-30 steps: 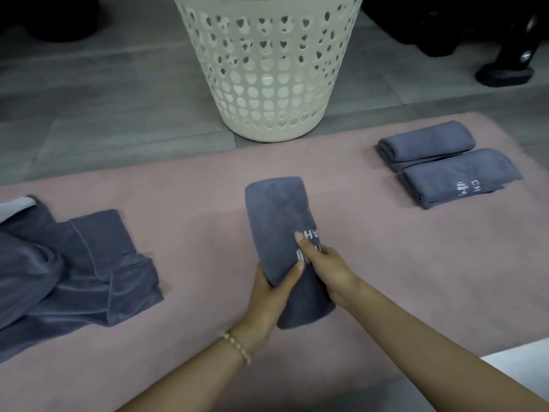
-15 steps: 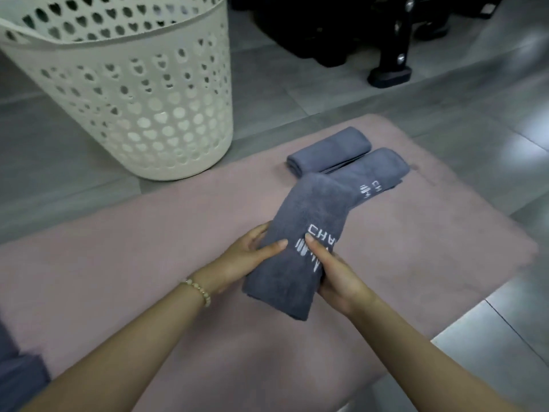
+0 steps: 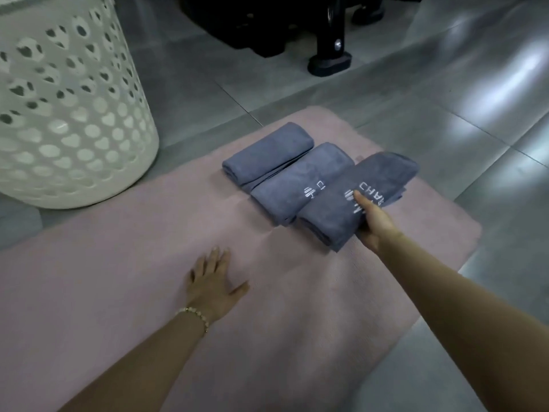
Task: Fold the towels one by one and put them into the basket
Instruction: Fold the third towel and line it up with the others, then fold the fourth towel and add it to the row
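Three folded grey towels lie side by side on the pink mat (image 3: pixel 124 263). The far towel (image 3: pixel 267 151) and the middle towel (image 3: pixel 300 182) lie free, the middle one showing white lettering. My right hand (image 3: pixel 372 221) grips the nearest folded towel (image 3: pixel 365 185) at its near end, thumb on top by the lettering, fingers underneath. This towel lies against the middle one. My left hand (image 3: pixel 212 281) rests flat on the mat, fingers spread, holding nothing. The white perforated basket (image 3: pixel 68 120) stands on the floor at the left, beyond the mat.
Grey tiled floor (image 3: pixel 445 99) surrounds the mat, whose right edge runs close to the towels. A black equipment base with a foot (image 3: pixel 328 63) stands on the floor behind the towels.
My right hand carried the folded towel to the right and set it beside the two folded ones. My left hand let go and came down flat on the mat. The view swung right.
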